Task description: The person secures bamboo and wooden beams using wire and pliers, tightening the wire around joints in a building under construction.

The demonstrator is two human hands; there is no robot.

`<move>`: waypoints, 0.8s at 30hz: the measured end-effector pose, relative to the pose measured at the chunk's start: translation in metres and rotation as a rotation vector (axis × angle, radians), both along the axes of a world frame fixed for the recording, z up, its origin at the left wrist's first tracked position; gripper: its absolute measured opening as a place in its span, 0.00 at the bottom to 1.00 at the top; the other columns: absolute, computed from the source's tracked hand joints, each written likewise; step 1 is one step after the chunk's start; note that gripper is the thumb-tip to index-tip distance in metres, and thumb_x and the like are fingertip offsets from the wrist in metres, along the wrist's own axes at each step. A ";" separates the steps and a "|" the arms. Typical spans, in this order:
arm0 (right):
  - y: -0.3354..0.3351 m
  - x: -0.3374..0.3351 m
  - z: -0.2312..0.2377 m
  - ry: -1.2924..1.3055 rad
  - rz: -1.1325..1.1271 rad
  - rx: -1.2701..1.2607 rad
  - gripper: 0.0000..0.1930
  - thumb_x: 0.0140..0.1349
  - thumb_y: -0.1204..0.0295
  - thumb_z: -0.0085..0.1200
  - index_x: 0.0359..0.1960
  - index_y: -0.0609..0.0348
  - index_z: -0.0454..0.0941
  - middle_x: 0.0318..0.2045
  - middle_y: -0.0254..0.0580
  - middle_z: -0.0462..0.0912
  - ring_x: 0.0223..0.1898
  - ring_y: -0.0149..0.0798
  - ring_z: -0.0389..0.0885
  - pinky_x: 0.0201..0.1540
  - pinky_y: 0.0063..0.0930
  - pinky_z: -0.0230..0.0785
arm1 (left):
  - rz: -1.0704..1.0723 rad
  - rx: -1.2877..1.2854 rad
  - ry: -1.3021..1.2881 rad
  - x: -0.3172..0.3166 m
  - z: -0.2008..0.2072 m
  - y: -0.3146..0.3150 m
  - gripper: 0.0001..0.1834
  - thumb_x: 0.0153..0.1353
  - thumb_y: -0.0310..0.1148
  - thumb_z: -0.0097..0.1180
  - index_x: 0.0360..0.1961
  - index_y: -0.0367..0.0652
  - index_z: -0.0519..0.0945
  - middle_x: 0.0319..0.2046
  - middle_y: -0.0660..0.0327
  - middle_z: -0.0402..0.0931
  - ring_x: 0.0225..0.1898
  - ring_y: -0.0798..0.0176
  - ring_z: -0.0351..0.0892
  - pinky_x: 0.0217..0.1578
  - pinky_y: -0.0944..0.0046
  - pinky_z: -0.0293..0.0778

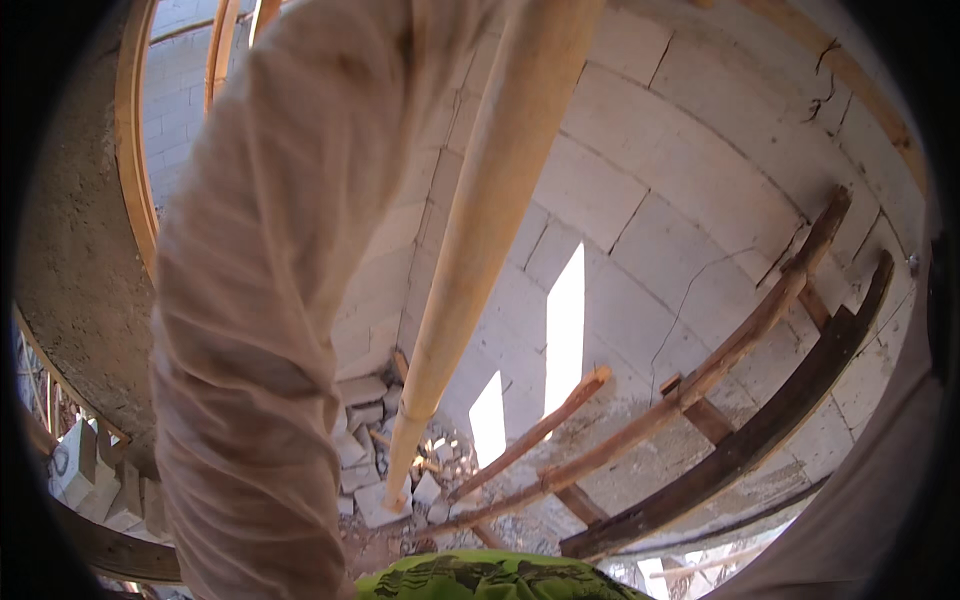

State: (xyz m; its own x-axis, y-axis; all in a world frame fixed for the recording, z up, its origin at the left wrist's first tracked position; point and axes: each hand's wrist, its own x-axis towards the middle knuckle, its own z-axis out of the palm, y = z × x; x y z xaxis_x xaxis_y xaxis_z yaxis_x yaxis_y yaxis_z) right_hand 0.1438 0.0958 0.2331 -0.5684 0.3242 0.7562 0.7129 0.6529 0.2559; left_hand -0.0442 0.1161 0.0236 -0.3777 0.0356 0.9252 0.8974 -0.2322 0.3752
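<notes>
My left arm, in a dusty, wrinkled light sleeve, rises from the lower edge past the top of the view. The left hand itself is out of sight above. Close beside that arm stands a long round wooden pole, slightly tilted, its foot among the broken blocks on the floor. Whether the hand touches the pole is hidden. Along the right rim a pale sleeve shows, and my right hand lies outside the picture. Part of a green patterned garment appears at the bottom.
A rough wooden ladder leans against the pale block wall on the right. Near it lies a slanting timber. Block rubble fills the corner. Stacked blocks and a wooden frame are at the left.
</notes>
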 end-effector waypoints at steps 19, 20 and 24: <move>-0.066 0.025 0.127 0.105 -0.172 -0.124 0.23 0.46 0.73 0.67 0.45 0.65 0.74 0.21 0.48 0.78 0.17 0.42 0.78 0.19 0.42 0.70 | -1.626 0.372 0.047 0.072 0.296 -0.018 0.19 0.75 0.41 0.36 0.44 0.33 0.70 0.38 0.53 0.80 0.37 0.55 0.82 0.42 0.54 0.79; -0.059 0.028 0.129 0.102 -0.186 -0.132 0.23 0.46 0.72 0.67 0.45 0.65 0.74 0.22 0.49 0.79 0.17 0.43 0.78 0.19 0.44 0.71 | -1.682 0.383 -0.018 0.073 0.299 -0.016 0.18 0.75 0.40 0.38 0.44 0.32 0.69 0.38 0.53 0.80 0.36 0.55 0.82 0.41 0.54 0.81; -0.023 0.033 0.125 0.100 -0.112 0.521 0.26 0.48 0.71 0.64 0.52 0.58 0.72 0.35 0.47 0.81 0.35 0.45 0.83 0.36 0.51 0.73 | -1.874 0.389 -0.021 0.072 0.313 -0.005 0.12 0.67 0.35 0.48 0.43 0.35 0.72 0.37 0.53 0.80 0.36 0.55 0.81 0.38 0.53 0.81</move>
State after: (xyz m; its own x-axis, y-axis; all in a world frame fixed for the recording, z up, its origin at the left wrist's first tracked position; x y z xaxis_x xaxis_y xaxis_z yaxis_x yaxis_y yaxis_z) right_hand 0.1773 0.0728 0.3586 -0.4688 -0.0537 0.8817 0.8084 0.3762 0.4527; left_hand 0.0279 0.1115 0.3365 -0.1164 0.1736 0.9779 -0.5698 -0.8181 0.0774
